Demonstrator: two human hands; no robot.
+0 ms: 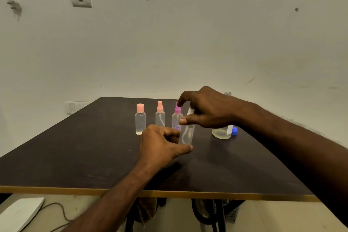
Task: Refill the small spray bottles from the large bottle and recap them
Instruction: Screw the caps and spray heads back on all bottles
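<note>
- My left hand (162, 145) grips the small clear plastic spray bottle (186, 134) low at frame centre, upright on the dark wooden surface (75, 152).
- My right hand (205, 108) pinches its white spray cap (190, 111).
- Behind: three capped small bottles (160, 117); right, the large clear bottle (221, 133).

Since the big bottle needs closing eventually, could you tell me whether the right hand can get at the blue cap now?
Probably not yet: the right hand grips the sprayer top of the clear bottle. The blue cap lies unobstructed beneath its wrist.
</note>
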